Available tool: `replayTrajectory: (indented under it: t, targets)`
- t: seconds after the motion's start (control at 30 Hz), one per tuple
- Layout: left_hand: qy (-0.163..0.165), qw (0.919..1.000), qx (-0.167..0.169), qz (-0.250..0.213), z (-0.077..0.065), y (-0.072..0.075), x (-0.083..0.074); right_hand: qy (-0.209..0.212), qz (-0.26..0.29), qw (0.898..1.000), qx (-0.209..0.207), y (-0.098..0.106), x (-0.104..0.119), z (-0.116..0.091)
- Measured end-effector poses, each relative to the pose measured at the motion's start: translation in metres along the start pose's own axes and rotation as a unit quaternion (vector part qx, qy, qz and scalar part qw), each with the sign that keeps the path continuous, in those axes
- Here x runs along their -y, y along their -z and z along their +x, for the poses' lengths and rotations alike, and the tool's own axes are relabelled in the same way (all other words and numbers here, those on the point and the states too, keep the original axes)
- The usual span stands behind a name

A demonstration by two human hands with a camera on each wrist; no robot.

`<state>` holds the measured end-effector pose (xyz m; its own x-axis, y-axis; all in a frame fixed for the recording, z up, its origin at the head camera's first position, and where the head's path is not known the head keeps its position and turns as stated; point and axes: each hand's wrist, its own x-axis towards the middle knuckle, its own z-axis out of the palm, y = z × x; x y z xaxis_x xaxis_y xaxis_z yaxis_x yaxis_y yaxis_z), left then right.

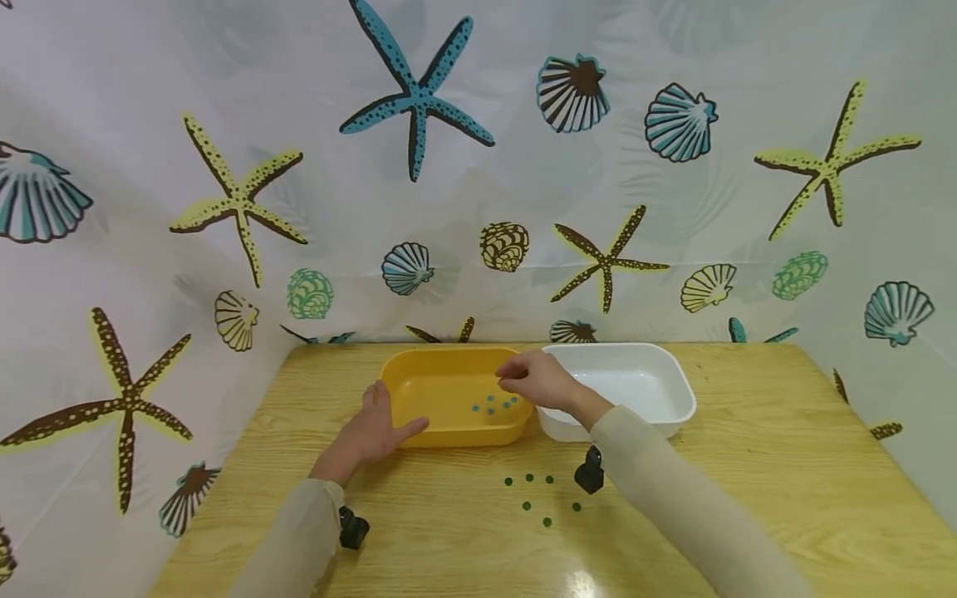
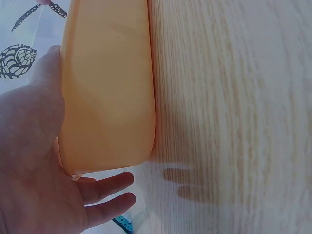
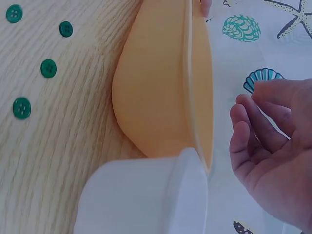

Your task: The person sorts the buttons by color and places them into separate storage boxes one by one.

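Note:
A yellow plastic basin [image 1: 449, 437] stands on the table with several small blue buttons [image 1: 490, 411] on its floor, toward the right end. My left hand [image 1: 374, 423] holds the basin's left end, thumb over the front rim and fingers along the end wall. Above the basin's right end hovers my right hand [image 1: 540, 382], its thumb and index fingertips close together. I cannot tell whether a button sits between them. The right wrist view shows the curled fingers [image 3: 243, 141] of that hand. Several green buttons [image 1: 527, 506] lie on the table in front.
A white plastic basin [image 1: 676, 415] stands beside the yellow one on the right, its rim close to it. The wooden table [image 1: 748, 482] meets a curtain [image 1: 478, 191] printed with starfish and shells behind and at both sides. Small black wrist devices [image 1: 589, 471] hang under both sleeves.

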<state>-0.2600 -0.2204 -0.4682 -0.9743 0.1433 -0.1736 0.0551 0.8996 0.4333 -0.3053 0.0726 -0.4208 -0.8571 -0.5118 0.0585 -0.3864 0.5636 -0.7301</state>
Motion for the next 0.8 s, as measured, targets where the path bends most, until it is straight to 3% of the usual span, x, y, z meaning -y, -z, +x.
replayTrajectory:
  t: [0.23,0.5,0.8]
  targets:
    - [-0.003,1.0,-0.005,-0.008,0.003,-0.001,0.002,0.019,-0.009,1.0,-0.007,0.016,-0.004,-0.019]
    - [-0.007,0.9998,-0.008,-0.02,0.003,0.0,0.006,0.009,-0.021,0.999,-0.023,0.03,-0.011,-0.037]
    - [-0.007,0.9996,-0.015,-0.023,0.006,-0.004,0.006,0.0,-0.029,0.999,-0.044,0.045,-0.033,-0.058]
